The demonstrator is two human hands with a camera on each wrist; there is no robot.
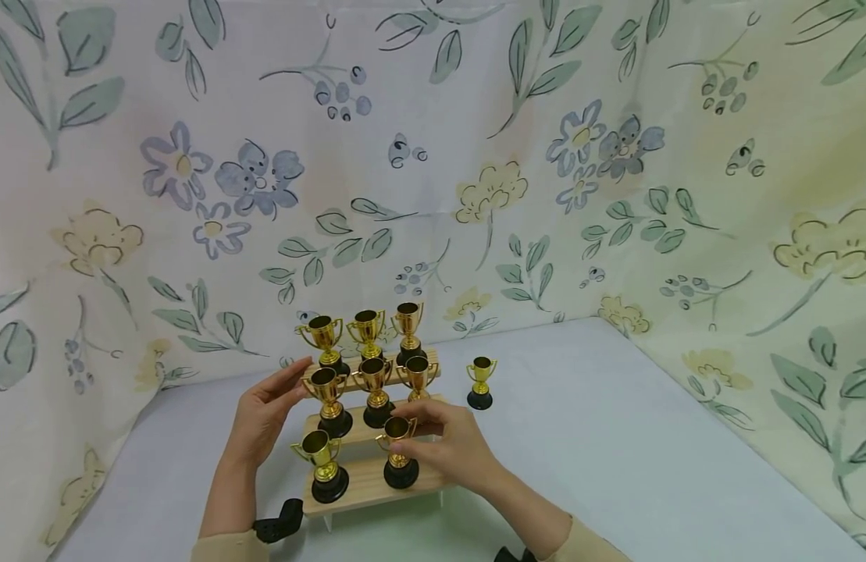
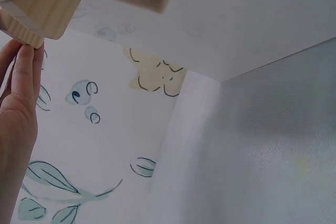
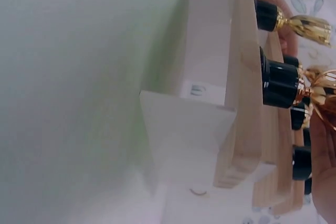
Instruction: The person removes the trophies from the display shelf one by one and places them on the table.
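Note:
A three-tier display stand with pale wooden shelves (image 1: 368, 478) and white supports (image 3: 184, 135) carries several small gold trophy cups on black bases. My right hand (image 1: 459, 446) pinches the cup of the trophy (image 1: 401, 473) on the bottom shelf's right part; its base sits on the wood. Another trophy (image 1: 327, 471) stands at that shelf's left. My left hand (image 1: 258, 417) is at the stand's left side; in the left wrist view its extended fingers (image 2: 23, 74) touch a shelf's end (image 2: 34, 38). Three trophies line the top shelf and three the middle, one partly hidden by my right hand.
Right of the stand, a single trophy (image 1: 480, 382) stands upright on the white table (image 1: 601, 437). Floral cloth (image 1: 433, 156) hangs behind and at the sides. A black object (image 1: 281, 521) shows beside my left wrist, another dark piece (image 1: 511, 555) near the right forearm.

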